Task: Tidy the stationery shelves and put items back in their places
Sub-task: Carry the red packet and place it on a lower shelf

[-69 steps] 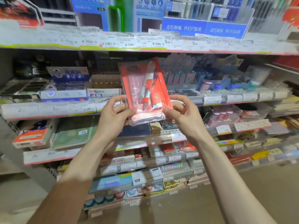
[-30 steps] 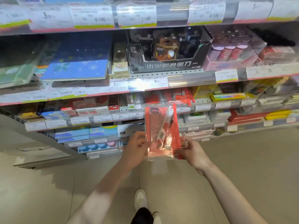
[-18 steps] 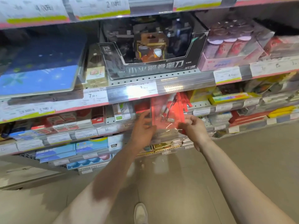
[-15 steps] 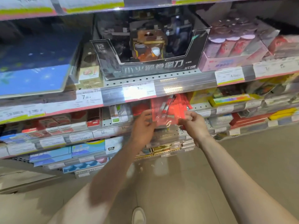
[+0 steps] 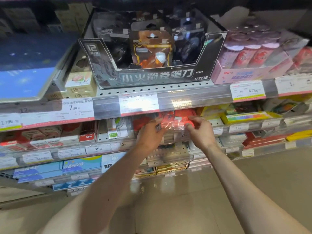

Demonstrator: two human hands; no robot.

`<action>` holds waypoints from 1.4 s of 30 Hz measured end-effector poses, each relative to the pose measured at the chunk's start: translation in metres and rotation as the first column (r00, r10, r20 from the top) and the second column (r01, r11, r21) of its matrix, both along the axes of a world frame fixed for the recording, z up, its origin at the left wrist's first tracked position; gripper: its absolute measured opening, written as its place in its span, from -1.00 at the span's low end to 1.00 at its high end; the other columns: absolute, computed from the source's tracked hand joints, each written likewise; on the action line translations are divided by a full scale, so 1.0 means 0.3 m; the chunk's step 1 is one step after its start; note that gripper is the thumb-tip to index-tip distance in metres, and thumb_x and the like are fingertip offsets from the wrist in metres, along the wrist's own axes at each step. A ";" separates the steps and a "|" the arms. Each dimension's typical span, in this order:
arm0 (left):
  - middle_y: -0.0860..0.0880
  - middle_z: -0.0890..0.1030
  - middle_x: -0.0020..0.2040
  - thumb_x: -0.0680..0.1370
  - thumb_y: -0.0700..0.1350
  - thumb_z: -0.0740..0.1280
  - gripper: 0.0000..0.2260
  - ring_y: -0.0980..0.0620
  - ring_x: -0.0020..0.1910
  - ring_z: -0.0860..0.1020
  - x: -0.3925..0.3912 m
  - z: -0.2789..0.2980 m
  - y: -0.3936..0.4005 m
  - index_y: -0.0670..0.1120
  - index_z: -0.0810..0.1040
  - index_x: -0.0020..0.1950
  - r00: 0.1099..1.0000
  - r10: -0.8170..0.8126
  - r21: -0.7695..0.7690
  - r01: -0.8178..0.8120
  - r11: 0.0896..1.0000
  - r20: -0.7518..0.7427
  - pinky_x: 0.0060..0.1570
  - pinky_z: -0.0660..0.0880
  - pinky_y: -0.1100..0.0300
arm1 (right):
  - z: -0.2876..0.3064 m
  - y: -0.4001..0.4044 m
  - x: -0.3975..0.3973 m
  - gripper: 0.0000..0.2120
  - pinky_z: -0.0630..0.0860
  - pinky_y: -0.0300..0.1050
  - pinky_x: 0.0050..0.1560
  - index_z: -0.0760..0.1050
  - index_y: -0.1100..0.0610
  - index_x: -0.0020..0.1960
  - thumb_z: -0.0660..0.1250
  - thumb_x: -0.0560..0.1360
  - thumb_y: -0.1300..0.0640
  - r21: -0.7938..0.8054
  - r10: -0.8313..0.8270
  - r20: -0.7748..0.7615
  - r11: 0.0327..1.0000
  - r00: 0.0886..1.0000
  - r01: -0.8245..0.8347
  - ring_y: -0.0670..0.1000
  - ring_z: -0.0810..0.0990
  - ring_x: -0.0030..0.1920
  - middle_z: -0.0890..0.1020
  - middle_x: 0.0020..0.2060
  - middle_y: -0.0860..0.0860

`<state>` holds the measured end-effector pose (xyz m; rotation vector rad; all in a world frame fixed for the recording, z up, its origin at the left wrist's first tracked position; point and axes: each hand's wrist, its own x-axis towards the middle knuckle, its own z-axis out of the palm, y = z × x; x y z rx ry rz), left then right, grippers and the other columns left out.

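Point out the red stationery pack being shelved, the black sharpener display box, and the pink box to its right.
red stationery pack (image 5: 175, 121): head view, clear lower edge between both hands.
black sharpener display box (image 5: 157, 76): head view, printed front panel.
pink box (image 5: 243, 74): head view, front face.

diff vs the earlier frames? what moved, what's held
The red clear-plastic stationery pack went from held upright at chest height, down, then forward into the shelf slot under the black sharpener display box; now it is mostly tucked in among other red packs. The left hand and right hand followed it in. Unchanged: both hands still pinch its near edge; no release yet.
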<state>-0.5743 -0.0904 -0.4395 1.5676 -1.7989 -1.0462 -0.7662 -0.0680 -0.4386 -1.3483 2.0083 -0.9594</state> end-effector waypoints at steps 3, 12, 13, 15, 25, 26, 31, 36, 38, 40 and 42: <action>0.12 0.52 0.33 0.57 0.01 0.36 -0.57 0.21 -0.16 0.57 -0.011 -0.013 -0.013 0.17 0.38 0.44 0.999 0.008 0.014 -0.008 1.000 0.046 -0.07 0.58 0.27 | -0.013 -0.008 0.012 -0.57 0.31 0.00 0.42 0.47 0.13 0.38 0.34 0.55 0.05 0.035 0.047 -0.167 0.999 0.985 -0.041 0.07 0.38 0.34 0.50 0.30 0.03; -0.14 0.46 0.31 0.61 0.04 0.29 -0.61 0.24 -0.28 0.53 0.001 0.021 0.030 0.15 0.37 0.43 1.000 0.007 -0.003 -0.007 1.000 -0.021 -0.22 0.56 0.37 | 0.036 0.039 0.005 -0.48 0.26 0.03 0.44 0.34 0.16 0.47 0.30 0.59 -0.04 0.090 0.124 -0.261 0.991 0.957 -0.104 0.17 0.34 0.40 0.43 0.39 0.11; -0.10 0.46 0.31 0.60 0.07 0.28 -0.61 0.24 -0.19 0.56 0.007 0.033 0.047 0.15 0.37 0.43 0.999 0.029 0.007 -0.029 1.000 -0.040 -0.09 0.60 0.26 | 0.047 0.056 0.003 -0.47 0.28 0.04 0.43 0.34 0.18 0.47 0.29 0.59 -0.05 0.081 0.127 -0.260 0.991 0.957 -0.109 0.17 0.35 0.40 0.44 0.39 0.12; 0.00 0.47 0.30 0.61 0.07 0.28 -0.61 0.14 0.05 0.58 0.020 0.070 0.096 0.09 0.38 0.43 0.996 0.067 0.027 -0.065 0.997 -0.067 0.10 0.59 0.09 | 0.077 0.107 0.007 -0.48 0.32 0.00 0.42 0.34 0.19 0.47 0.30 0.59 -0.03 0.050 0.139 -0.221 0.990 0.965 -0.131 0.13 0.38 0.40 0.46 0.38 0.11; 0.21 0.60 0.06 0.59 0.09 0.28 -0.73 0.28 0.00 0.56 0.169 0.357 0.498 0.17 0.47 0.29 0.974 0.163 0.144 -0.141 0.979 -0.155 0.05 0.55 0.23 | 0.266 0.503 0.161 -0.59 0.59 -0.03 0.11 0.45 0.02 0.37 0.30 0.58 -0.11 0.036 0.152 0.118 0.987 0.981 -0.157 -0.13 0.59 0.09 0.58 0.20 -0.07; 0.21 0.61 0.05 0.59 0.09 0.29 -0.76 0.29 -0.04 0.58 0.191 0.384 0.535 0.19 0.48 0.26 0.972 0.173 0.139 -0.152 0.979 -0.160 0.00 0.55 0.29 | 0.283 0.531 0.175 -0.62 0.60 -0.06 0.08 0.47 0.01 0.35 0.31 0.58 -0.09 0.023 0.145 0.140 0.988 0.979 -0.150 -0.16 0.60 0.06 0.60 0.16 -0.09; 0.14 0.66 -0.04 0.60 -0.04 0.32 -0.80 0.18 -0.12 0.64 0.339 0.479 0.659 0.14 0.53 0.21 0.937 0.264 0.144 -0.236 0.961 -0.229 -0.16 0.50 0.35 | 0.388 0.607 0.264 -0.76 0.54 -0.29 -0.05 0.52 -0.03 0.24 0.33 0.58 0.00 -0.033 0.127 0.226 0.992 0.966 -0.122 -0.28 0.59 -0.03 0.63 0.02 -0.16; 0.12 0.66 -0.04 0.60 -0.08 0.31 -0.81 0.13 -0.11 0.63 0.475 0.569 0.701 0.16 0.54 0.17 0.910 0.307 0.106 -0.288 0.952 -0.280 -0.17 0.51 0.34 | 0.493 0.617 0.402 -0.82 0.48 -0.45 -0.14 0.52 -0.02 0.18 0.34 0.58 0.04 -0.079 0.176 0.287 0.984 0.942 -0.160 -0.29 0.59 -0.08 0.63 -0.04 -0.17; 0.14 0.66 0.00 0.61 -0.03 0.31 -0.82 0.14 -0.08 0.64 0.536 0.601 0.695 0.19 0.53 0.18 0.915 0.295 0.083 -0.283 0.956 -0.277 -0.17 0.54 0.29 | 0.526 0.618 0.466 -0.83 0.47 -0.47 -0.15 0.52 -0.03 0.18 0.33 0.59 0.04 -0.090 0.204 0.269 0.978 0.941 -0.186 -0.30 0.58 -0.07 0.63 -0.03 -0.15; 0.15 0.65 0.03 0.60 0.01 0.30 -0.82 0.17 -0.06 0.63 0.602 0.627 0.685 0.21 0.53 0.18 0.912 0.290 0.070 -0.282 0.957 -0.288 -0.19 0.53 0.34 | 0.547 0.615 0.528 -0.85 0.49 -0.45 -0.15 0.52 -0.08 0.16 0.32 0.60 0.05 -0.101 0.218 0.241 0.975 0.946 -0.199 -0.28 0.59 -0.07 0.64 -0.02 -0.16; 0.13 0.66 0.04 0.61 0.04 0.28 -0.82 0.18 -0.01 0.63 0.678 0.646 0.670 0.20 0.51 0.20 0.915 0.270 0.049 -0.268 0.962 -0.300 -0.11 0.54 0.32 | 0.562 0.607 0.594 -0.87 0.53 -0.33 -0.12 0.53 -0.14 0.14 0.28 0.61 -0.01 -0.100 0.233 0.197 0.971 0.952 -0.217 -0.19 0.61 -0.08 0.65 -0.02 -0.15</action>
